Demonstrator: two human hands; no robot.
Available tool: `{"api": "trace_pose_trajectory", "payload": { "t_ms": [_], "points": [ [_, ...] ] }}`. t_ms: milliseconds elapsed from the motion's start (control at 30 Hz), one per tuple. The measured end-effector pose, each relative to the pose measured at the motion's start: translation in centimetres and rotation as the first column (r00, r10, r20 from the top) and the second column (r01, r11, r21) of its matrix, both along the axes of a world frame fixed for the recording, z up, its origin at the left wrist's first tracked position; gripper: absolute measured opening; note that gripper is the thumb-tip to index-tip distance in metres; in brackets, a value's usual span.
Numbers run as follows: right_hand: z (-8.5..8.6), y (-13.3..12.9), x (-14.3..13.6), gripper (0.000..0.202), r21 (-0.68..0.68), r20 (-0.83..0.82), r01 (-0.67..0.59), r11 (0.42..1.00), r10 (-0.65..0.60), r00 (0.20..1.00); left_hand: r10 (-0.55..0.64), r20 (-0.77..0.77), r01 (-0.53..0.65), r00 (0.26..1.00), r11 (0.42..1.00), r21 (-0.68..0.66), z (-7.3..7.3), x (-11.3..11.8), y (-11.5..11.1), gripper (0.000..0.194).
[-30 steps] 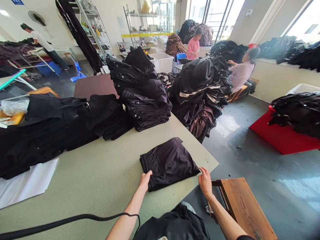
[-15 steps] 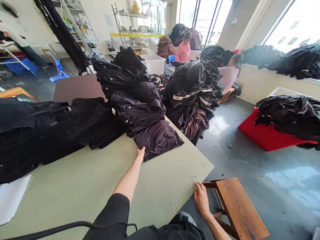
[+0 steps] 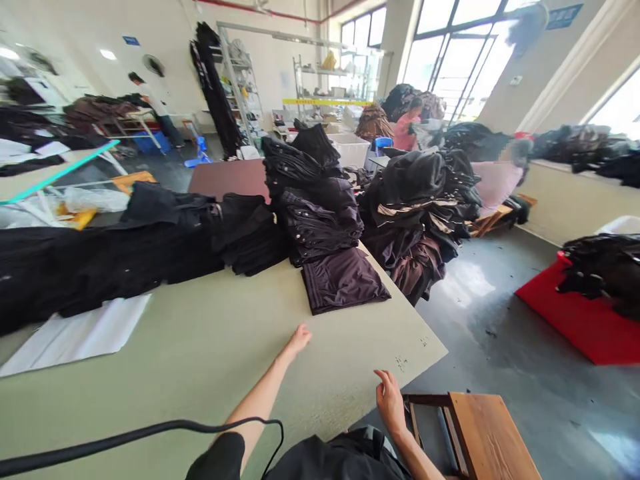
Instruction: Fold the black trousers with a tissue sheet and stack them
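My left hand (image 3: 300,339) hovers over the pale green table (image 3: 215,360), just short of a folded dark garment with an elastic waistband (image 3: 346,281). Its fingers are curled together and nothing shows in them. Near the table's front edge is my right hand (image 3: 391,400), empty, with the fingers loosely bent and apart. The folded garment lies flat and touches neither hand. Right behind it rises a stack of folded black garments (image 3: 320,223) with small round metal snaps or buttons.
More black garments (image 3: 150,247) cover the table's left side, beside white paper sheets (image 3: 95,337). A wooden stool (image 3: 493,433) stands by my right arm. Beyond the table's right edge are a heap of dark clothes (image 3: 420,220) and a red bin (image 3: 575,313). Several people work farther back.
My left hand has let go of the folded garment and drawn back toward me. My right hand has shifted slightly off the table edge. The view has turned left and tilted up.
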State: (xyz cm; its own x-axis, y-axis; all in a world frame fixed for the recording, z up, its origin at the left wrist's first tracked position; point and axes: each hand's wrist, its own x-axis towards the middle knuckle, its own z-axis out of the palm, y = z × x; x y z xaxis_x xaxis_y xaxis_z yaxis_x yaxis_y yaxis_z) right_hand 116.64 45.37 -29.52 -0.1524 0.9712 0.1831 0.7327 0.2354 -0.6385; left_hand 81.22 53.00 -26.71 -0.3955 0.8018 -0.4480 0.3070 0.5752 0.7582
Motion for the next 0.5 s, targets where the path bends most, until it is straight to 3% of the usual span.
{"api": "trace_pose_trajectory", "payload": {
  "t_ms": [167,300,400,500],
  "points": [
    [1.3,0.5,-3.7,0.035,-0.013,-0.061,-0.214,0.977,0.213,0.975,0.125,0.188,-0.112,0.974,0.991,-0.076,-0.6,0.1,-11.8,0.031],
    [0.7,0.6,-8.3,0.033,-0.063,-0.136,-0.383,0.922,0.372,0.918,0.329,0.272,-0.298,0.904,0.943,-0.150,-1.6,-2.0,-21.1,0.021],
    [-0.4,0.4,-13.5,0.034,-0.132,-0.202,-0.516,0.846,0.487,0.850,0.454,0.267,-0.409,0.850,0.888,-0.208,-2.7,-3.3,-27.9,0.014],
    [-0.9,-1.0,-20.4,0.035,-0.172,-0.241,-0.667,0.725,0.626,0.742,0.550,0.241,-0.491,0.800,0.830,-0.263,-2.9,-4.3,-33.7,0.012]
  ]
}}
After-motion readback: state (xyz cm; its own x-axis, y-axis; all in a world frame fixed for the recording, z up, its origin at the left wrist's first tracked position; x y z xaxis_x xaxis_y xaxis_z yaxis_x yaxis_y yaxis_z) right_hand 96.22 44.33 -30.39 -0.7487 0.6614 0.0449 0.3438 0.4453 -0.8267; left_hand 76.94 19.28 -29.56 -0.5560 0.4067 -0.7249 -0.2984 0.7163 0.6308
